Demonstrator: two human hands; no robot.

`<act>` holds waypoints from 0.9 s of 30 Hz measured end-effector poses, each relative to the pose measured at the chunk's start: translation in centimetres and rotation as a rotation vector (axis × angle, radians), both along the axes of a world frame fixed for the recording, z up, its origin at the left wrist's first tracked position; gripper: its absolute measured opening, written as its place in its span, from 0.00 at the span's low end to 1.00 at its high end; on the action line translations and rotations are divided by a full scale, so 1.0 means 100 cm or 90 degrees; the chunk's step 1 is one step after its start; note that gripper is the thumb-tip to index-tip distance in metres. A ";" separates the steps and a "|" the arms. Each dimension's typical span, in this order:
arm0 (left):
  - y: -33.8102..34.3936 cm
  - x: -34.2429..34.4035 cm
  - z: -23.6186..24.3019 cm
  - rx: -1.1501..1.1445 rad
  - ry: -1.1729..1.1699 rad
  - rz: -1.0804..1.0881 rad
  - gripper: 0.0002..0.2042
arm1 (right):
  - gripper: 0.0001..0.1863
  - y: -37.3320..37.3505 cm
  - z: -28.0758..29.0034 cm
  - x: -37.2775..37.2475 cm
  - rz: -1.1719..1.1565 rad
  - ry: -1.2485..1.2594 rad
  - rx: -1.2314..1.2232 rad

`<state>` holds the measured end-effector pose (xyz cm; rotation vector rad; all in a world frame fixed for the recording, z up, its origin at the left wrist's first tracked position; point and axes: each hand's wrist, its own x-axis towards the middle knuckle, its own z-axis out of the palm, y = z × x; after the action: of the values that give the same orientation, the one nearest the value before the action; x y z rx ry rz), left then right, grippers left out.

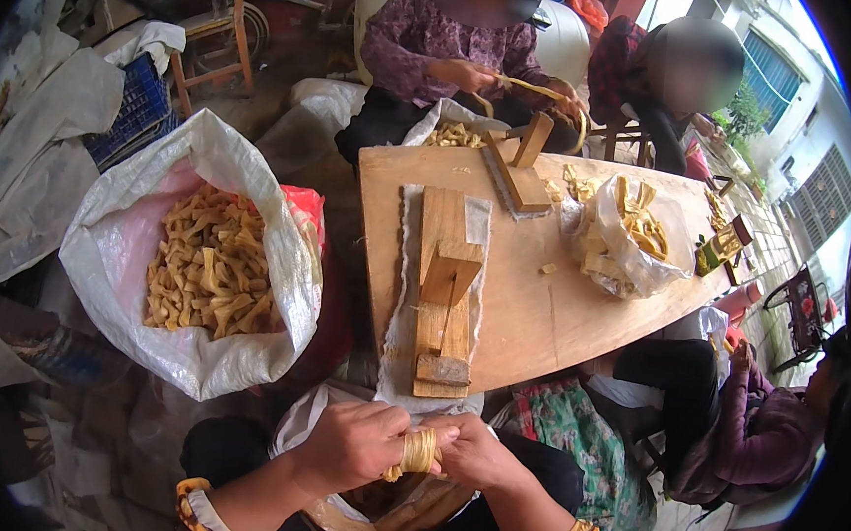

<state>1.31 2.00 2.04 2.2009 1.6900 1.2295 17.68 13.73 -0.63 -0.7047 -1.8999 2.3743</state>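
Note:
My left hand and my right hand meet above my lap, both closed on a wound bundle of flat yellow strip. An open pale sack lies beneath them, its contents mostly hidden. Just beyond my hands, a wooden block tool with an upright piece rests on a pale cloth on the plywood table. To the left, a large white sack holds several tan knotted pieces.
A second wooden tool and a plastic bag of yellow pieces sit on the table. Across it, a co-worker handles long strip; another person sits beside them, a third at right. A blue crate stands back left.

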 end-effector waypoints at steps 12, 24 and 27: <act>-0.002 0.000 -0.004 -0.052 -0.146 0.128 0.13 | 0.09 -0.021 0.005 -0.007 -0.247 0.141 0.165; -0.008 -0.001 -0.022 0.023 -0.075 0.055 0.05 | 0.17 -0.022 -0.002 -0.008 -0.045 -0.044 0.307; -0.010 -0.011 -0.007 0.046 -0.291 0.040 0.03 | 0.24 -0.014 0.006 -0.001 0.020 -0.009 -0.121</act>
<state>0.25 1.03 1.37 1.7280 1.5519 1.6734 17.55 12.34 -0.07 -0.7076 -1.7186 2.6004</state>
